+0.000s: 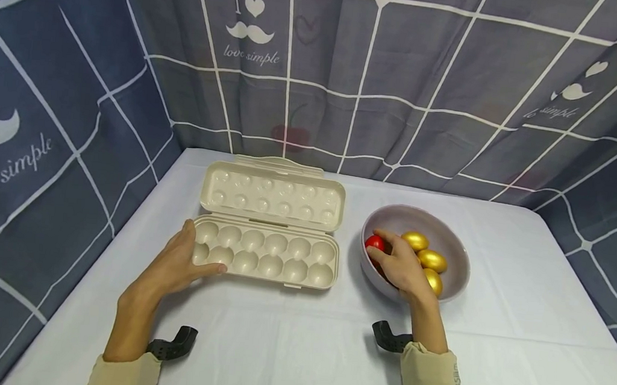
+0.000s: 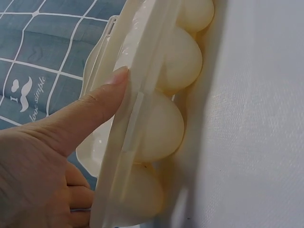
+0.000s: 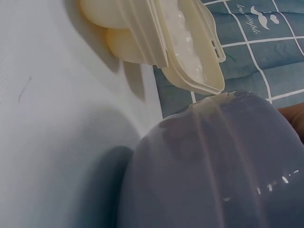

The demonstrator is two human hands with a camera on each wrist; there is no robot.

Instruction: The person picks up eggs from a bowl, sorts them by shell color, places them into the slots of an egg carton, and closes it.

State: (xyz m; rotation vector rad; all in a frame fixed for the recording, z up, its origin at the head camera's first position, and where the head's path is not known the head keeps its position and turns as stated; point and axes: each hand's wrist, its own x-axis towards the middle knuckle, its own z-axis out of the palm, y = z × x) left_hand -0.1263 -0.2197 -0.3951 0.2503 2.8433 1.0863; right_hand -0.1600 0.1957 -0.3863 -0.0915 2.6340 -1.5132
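A cream plastic egg box (image 1: 272,266) lies with its lid (image 1: 273,187) folded back, its cups bare. My left hand (image 1: 169,269) grips the box's left end, thumb along the front rim; in the left wrist view the thumb (image 2: 102,97) presses on the rim. My right hand (image 1: 403,269) reaches into a grey-mauve bowl (image 1: 455,243) and pinches a red egg (image 1: 374,242) between thumb and fingers near the bowl's left wall. Several golden eggs (image 1: 432,261) lie beside that hand. The bowl's outer wall (image 3: 213,166) hides most of the hand in the right wrist view.
A white cloth (image 1: 296,348) covers the table. Grey checked curtains (image 1: 330,55) hang behind it and on both sides. A narrow gap separates the egg box from the bowl. A black wrist mount (image 1: 172,344) sits on each forearm.
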